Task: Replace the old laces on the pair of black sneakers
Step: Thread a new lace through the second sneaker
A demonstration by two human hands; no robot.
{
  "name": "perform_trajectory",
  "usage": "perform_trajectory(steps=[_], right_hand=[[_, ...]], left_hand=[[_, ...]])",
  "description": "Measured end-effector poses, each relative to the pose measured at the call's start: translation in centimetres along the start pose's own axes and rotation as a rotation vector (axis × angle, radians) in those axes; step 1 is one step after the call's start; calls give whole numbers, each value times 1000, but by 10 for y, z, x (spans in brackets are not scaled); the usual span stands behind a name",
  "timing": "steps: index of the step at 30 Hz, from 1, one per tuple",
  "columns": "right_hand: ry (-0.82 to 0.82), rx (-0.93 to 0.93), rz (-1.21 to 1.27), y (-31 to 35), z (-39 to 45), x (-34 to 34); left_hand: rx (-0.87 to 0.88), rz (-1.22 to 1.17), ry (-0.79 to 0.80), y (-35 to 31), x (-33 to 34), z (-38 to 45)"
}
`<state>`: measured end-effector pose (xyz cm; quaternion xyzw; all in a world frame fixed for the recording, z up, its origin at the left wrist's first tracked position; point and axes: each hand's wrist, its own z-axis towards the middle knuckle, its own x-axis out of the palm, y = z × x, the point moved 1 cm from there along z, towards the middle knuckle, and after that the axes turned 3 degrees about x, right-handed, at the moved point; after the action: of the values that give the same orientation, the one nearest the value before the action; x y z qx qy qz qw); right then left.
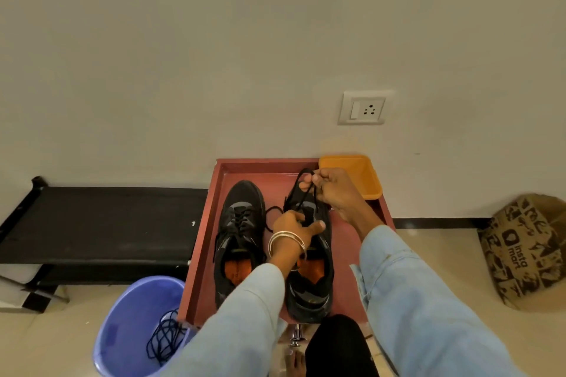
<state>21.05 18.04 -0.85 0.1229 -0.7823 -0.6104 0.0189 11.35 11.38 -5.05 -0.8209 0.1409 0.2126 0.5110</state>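
Two black sneakers with orange insoles stand side by side on a red table [205,242]. The left sneaker [240,232] is laced. My left hand [292,228] grips the right sneaker [312,278] at its tongue and eyelets. My right hand [332,190] is raised above the toe and pinches a black lace [295,193] that runs down to the shoe, with a loop [272,214] lying between the two sneakers.
An orange tray [352,174] sits at the table's far right corner by the wall. A purple bucket [122,324] with a dark lace [165,337] inside stands on the floor at left. A black bench [101,223] is at left, a printed paper bag [523,248] at right.
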Motion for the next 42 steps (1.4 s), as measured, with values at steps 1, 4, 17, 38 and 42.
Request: perform_trajectory(steps=[1,4,17,38,42], right_hand=[[7,4,-3,3,-1,2],[-9,7,-9,13,-2,4],[-54,-243,251,141,-24,-14],[41,474,-370,-44,-25,-2],[-30,436,-352,-56,-22,0]], left_hand=[[-8,-16,-35,3,6,0],[-26,-49,-157,12,12,1],[-19,-114,-242,2,3,1],[329,-397,-82,-75,-49,42],[311,-522,-171,-98,-66,37]])
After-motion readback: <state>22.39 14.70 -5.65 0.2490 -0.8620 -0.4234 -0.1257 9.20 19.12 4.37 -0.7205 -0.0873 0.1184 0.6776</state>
